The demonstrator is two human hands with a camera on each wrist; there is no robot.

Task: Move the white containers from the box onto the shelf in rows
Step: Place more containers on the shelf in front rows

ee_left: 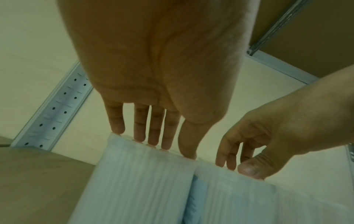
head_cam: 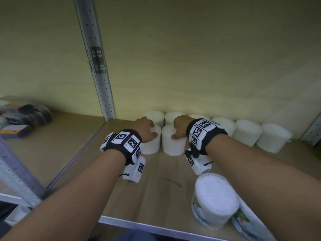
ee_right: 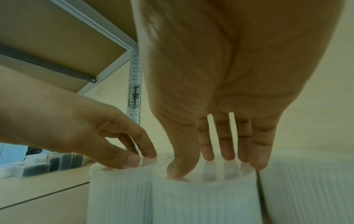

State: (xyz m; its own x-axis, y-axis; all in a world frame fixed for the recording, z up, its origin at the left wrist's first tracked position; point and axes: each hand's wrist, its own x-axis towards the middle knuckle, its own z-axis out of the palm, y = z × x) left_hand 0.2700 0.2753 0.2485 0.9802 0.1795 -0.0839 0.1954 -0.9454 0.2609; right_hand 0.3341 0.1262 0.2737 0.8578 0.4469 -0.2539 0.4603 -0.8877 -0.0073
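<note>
The left hand (head_cam: 145, 130) rests its fingertips on the top of one white container (head_cam: 150, 143) on the shelf (head_cam: 156, 197), fingers nearly straight, closed around nothing. The right hand (head_cam: 180, 127) does the same on the neighbouring container (head_cam: 173, 144), which touches the first. Just behind both grips, a row of white containers (head_cam: 247, 132) stands along the back wall.

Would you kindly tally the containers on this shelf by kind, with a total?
White ribbed containers: 8 (6 in the back row, 2 in front)
Labelled tubs at the front edge: 2
Total: 10
</note>
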